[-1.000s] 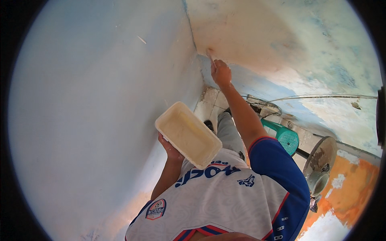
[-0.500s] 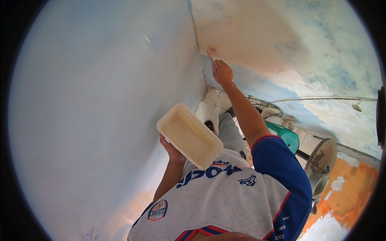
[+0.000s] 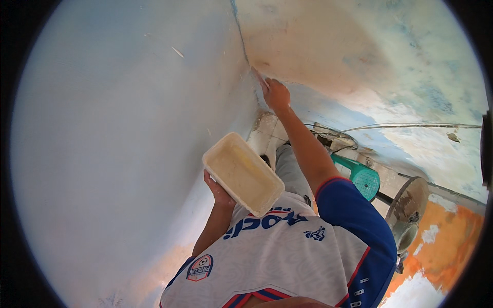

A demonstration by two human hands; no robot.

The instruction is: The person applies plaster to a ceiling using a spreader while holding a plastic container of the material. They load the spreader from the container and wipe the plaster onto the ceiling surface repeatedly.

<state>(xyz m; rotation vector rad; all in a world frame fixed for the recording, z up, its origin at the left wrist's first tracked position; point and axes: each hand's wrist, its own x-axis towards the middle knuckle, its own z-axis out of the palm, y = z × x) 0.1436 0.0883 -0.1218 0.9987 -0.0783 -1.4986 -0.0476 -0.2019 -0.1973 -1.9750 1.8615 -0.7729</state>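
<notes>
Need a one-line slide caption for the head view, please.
Left hand holding a pale rectangular tub; right hand holding a thin tool near the wall corner.

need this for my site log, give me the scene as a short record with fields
left hand: holds a pale rectangular tub at its side, open top up
right hand: grips a thin tool, arm stretched out
tool tip: at the corner between two walls; contact hard to tell
left wall: pale blue-grey
right wall: patchy beige, white and blue
lower right: green stool, round stained disc
</notes>
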